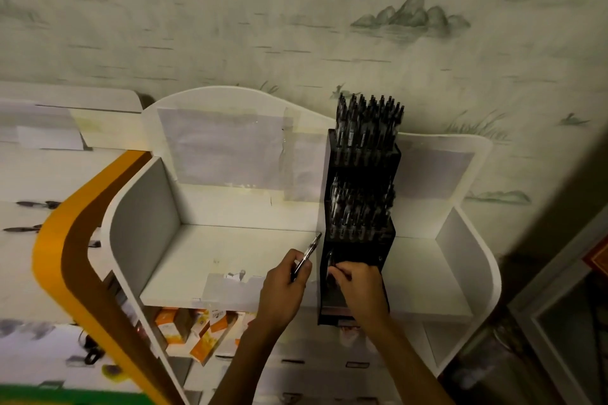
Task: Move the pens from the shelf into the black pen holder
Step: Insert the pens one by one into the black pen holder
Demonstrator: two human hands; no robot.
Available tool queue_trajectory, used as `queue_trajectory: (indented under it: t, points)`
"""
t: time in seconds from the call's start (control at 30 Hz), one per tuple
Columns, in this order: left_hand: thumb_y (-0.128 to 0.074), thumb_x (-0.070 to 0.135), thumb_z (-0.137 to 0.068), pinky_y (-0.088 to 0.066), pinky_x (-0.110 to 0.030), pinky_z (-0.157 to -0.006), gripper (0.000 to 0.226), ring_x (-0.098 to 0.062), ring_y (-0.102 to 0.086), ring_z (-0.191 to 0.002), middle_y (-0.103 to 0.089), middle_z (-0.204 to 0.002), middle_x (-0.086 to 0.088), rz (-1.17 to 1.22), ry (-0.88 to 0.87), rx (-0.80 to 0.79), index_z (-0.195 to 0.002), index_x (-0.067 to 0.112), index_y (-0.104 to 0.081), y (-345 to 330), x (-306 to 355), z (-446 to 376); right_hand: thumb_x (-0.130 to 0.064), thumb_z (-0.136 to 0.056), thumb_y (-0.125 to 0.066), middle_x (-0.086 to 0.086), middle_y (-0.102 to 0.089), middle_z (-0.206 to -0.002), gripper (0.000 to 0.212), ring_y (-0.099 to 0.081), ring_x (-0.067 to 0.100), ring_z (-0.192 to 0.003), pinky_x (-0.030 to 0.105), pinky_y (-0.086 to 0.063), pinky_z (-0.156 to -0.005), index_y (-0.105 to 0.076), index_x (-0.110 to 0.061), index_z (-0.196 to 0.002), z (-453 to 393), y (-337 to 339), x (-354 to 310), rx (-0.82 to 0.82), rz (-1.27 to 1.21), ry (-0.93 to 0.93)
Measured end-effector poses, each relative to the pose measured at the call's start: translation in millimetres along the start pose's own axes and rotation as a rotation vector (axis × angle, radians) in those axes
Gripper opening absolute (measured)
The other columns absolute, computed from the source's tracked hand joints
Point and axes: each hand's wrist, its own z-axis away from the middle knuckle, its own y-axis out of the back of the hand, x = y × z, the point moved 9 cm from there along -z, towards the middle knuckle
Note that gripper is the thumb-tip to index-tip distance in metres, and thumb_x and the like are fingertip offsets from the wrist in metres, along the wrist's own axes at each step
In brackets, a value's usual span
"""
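Observation:
A tall black tiered pen holder [386,243] stands on the white shelf [230,256], right of its middle. Its top and middle tiers are packed with several dark pens [368,122]. My left hand [284,286] is shut on one pen [308,253], whose tip points up and right toward the holder's left edge. My right hand [357,286] is over the holder's lowest front tier, fingers pinched on a dark pen [330,258] that stands in that tier. The lower tier's inside is mostly hidden by my hand.
The shelf has curved white side walls [144,207] and a taped backboard [223,148]. Orange and white boxes [204,329] lie on the level below. An orange and brown display edge [79,240] curves at the left. A dark cabinet [559,322] stands at the right.

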Motion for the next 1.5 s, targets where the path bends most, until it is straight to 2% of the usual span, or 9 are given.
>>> queue_trajectory:
  t: [0.13, 0.23, 0.4, 0.57, 0.73, 0.9, 1.07, 1.23, 1.5]
  points:
    - [-0.052, 0.035, -0.101, -0.049, -0.026, -0.060, 0.008, -0.013, -0.054, -0.063, -0.058, -0.069, 0.007, -0.018, -0.019, -0.013, -0.099, 0.029, -0.056, -2.7, 7.3, 0.2, -0.033, -0.086, -0.072, -0.002, -0.068, -0.067, 0.023, -0.059, 0.004, -0.058, 0.010, -0.042, -0.059, -0.074, -0.014, -0.073, -3.1, 2.5, 6.8, -0.042, 0.054, -0.045]
    - [-0.053, 0.033, -0.101, -0.037, -0.015, -0.057, 0.008, -0.009, -0.048, -0.059, -0.054, -0.066, 0.012, -0.042, -0.034, -0.008, -0.098, 0.027, -0.058, -0.7, 11.3, 0.9, -0.024, -0.086, -0.073, -0.006, -0.071, -0.070, 0.011, -0.064, 0.004, -0.061, 0.016, -0.053, -0.065, -0.076, -0.016, -0.078, -3.3, 14.4, 4.7, -0.038, -0.062, -0.069]
    - [-0.060, 0.029, -0.097, -0.037, -0.019, -0.061, 0.004, -0.009, -0.055, -0.074, -0.060, -0.082, 0.014, -0.109, -0.071, -0.016, -0.095, 0.028, -0.062, -3.5, 21.7, 0.2, -0.014, -0.091, -0.066, 0.002, -0.075, -0.085, 0.011, -0.073, 0.016, -0.076, 0.030, -0.060, -0.073, -0.075, -0.012, -0.098, -3.9, 24.6, -13.9, -0.099, -0.585, -0.191]
    - [-0.059, 0.031, -0.097, -0.052, -0.027, -0.071, 0.004, -0.008, -0.059, -0.084, -0.064, -0.091, 0.014, -0.183, -0.114, -0.065, -0.099, 0.034, -0.062, -11.6, 29.7, -0.7, -0.017, -0.091, -0.067, 0.004, -0.076, -0.092, 0.015, -0.073, 0.020, -0.084, 0.036, -0.060, -0.080, -0.074, -0.010, -0.102, -3.1, 24.0, -15.7, -0.128, -0.726, -0.231]
    - [-0.060, 0.031, -0.095, -0.046, -0.020, -0.070, 0.014, -0.007, -0.056, -0.084, -0.061, -0.099, 0.011, -0.358, -0.155, -0.098, -0.109, 0.031, -0.060, -8.3, 38.1, 0.4, -0.016, -0.091, -0.067, 0.008, -0.076, -0.093, 0.018, -0.074, 0.024, -0.085, 0.039, -0.060, -0.081, -0.071, -0.005, -0.104, -2.4, 29.1, -10.9, -0.077, -0.821, -0.274]
    - [-0.057, 0.046, -0.089, -0.050, -0.030, -0.083, 0.031, -0.012, -0.056, -0.099, -0.061, -0.111, 0.009, -0.559, -0.238, -0.111, -0.117, 0.034, -0.059, -0.5, 38.6, -3.6, -0.012, -0.090, -0.067, 0.006, -0.075, -0.091, 0.011, -0.074, 0.019, -0.079, 0.030, -0.061, -0.073, -0.072, -0.011, -0.100, -9.5, 55.7, -7.1, 0.101, -0.744, -0.211]
    - [-0.052, 0.045, -0.091, -0.037, -0.035, -0.098, 0.036, -0.016, -0.049, -0.118, -0.055, -0.126, 0.007, -0.703, -0.273, -0.016, -0.124, 0.035, -0.058, 12.7, 43.6, -6.1, -0.015, -0.089, -0.069, -0.002, -0.074, -0.087, 0.018, -0.071, 0.007, -0.074, 0.025, -0.059, -0.075, -0.073, -0.010, -0.105, -12.9, 74.9, -8.0, 0.223, -0.430, -0.063]
    - [-0.051, 0.047, -0.089, -0.037, -0.037, -0.099, 0.038, -0.016, -0.050, -0.119, -0.056, -0.128, 0.006, -0.700, -0.250, -0.017, -0.124, 0.034, -0.059, 15.8, 44.3, -6.4, -0.019, -0.087, -0.071, -0.006, -0.073, -0.088, 0.015, -0.069, 0.009, -0.081, 0.030, -0.058, -0.084, -0.076, -0.016, -0.101, -10.4, 73.0, -12.0, 0.246, -0.228, 0.046]
    - [-0.050, 0.048, -0.090, -0.035, -0.035, -0.101, 0.039, -0.015, -0.049, -0.122, -0.053, -0.132, 0.007, -0.691, -0.221, -0.034, -0.126, 0.036, -0.057, 14.9, 41.6, -3.1, -0.018, -0.086, -0.073, -0.003, -0.075, -0.091, 0.016, -0.070, 0.014, -0.085, 0.032, -0.058, -0.086, -0.076, -0.015, -0.101, -7.0, 59.8, -4.8, 0.210, -0.170, 0.043]
